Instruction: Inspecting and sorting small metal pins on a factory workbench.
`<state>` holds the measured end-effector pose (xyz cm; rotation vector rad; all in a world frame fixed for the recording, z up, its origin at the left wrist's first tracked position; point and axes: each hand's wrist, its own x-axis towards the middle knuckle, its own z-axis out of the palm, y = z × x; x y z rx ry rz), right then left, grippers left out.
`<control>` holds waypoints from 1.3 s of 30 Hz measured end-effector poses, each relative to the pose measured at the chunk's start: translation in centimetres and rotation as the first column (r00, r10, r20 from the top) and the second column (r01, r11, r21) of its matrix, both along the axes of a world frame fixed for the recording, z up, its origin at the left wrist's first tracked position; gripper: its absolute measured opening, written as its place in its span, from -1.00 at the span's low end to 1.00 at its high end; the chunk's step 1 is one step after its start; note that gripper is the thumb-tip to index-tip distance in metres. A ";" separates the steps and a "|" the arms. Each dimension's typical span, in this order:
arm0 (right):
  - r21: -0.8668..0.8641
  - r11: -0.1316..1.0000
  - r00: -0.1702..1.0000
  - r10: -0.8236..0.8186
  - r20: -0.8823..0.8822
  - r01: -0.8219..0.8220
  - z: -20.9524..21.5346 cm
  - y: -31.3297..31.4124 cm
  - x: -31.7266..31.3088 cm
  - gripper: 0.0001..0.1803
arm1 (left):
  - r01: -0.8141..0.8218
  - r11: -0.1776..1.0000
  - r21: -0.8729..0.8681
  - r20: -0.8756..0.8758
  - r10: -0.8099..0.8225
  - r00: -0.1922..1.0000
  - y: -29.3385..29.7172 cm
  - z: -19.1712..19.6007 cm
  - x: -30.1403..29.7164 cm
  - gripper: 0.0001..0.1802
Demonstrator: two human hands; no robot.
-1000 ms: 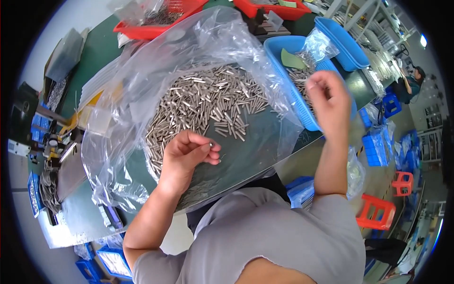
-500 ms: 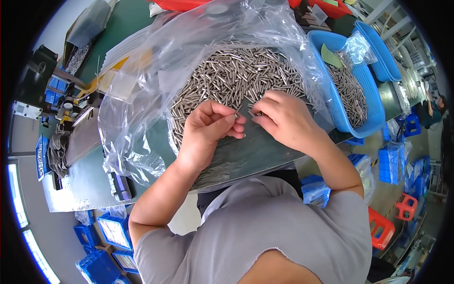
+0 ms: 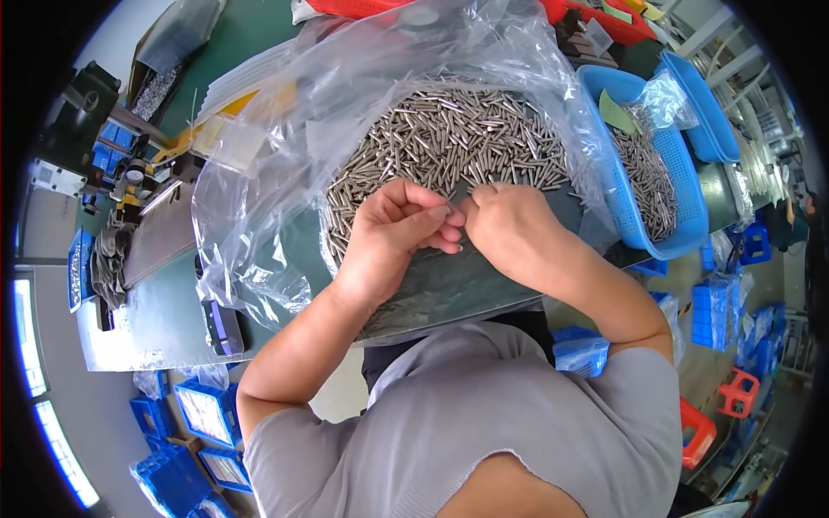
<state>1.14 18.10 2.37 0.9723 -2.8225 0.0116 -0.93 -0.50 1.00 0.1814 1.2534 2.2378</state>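
A wide heap of small grey metal pins (image 3: 466,138) lies on a clear plastic bag (image 3: 259,207) spread over the green worktable. At the near edge of the heap my left hand (image 3: 389,237) is closed, thumb and forefinger pinched around a metal pin that the fingers almost wholly cover. My right hand (image 3: 514,229) meets it fingertip to fingertip, knuckles up and fingers curled under. What the right fingers hold, if anything, is hidden.
To the right stands a blue perforated basket (image 3: 691,211) with more pins and a green slip; a second blue basket (image 3: 712,129) sits behind it. A dark fixture (image 3: 134,181) is at the left. Blue crates (image 3: 207,410) stand below the table.
My right hand has moved left from the pins and turned knuckles up, closing the gap to my left hand. The left keeps its pinch; the view has shifted slightly.
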 end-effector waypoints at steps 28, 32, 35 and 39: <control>-0.846 0.141 0.777 0.341 0.529 0.514 -0.5 0.2 1.0 -0.94 | 0.071 0.997 0.033 0.024 -0.072 0.997 0.2 -0.2 0.4 -0.94; -0.842 0.088 0.784 0.324 0.529 0.531 -0.7 0.8 1.3 -0.93 | 0.084 0.996 -0.012 -0.009 -0.084 0.996 0.4 -0.3 0.4 -0.94; -0.802 -0.129 0.776 0.381 0.503 0.583 0.0 3.2 0.7 -0.93 | 0.035 0.999 0.015 -0.015 -0.035 0.999 0.3 -0.2 0.3 -0.95; -0.699 -0.003 0.648 0.375 0.663 0.716 0.5 3.9 0.7 -0.93 | 0.037 0.999 0.003 -0.041 -0.037 0.998 0.2 -0.5 0.2 -0.93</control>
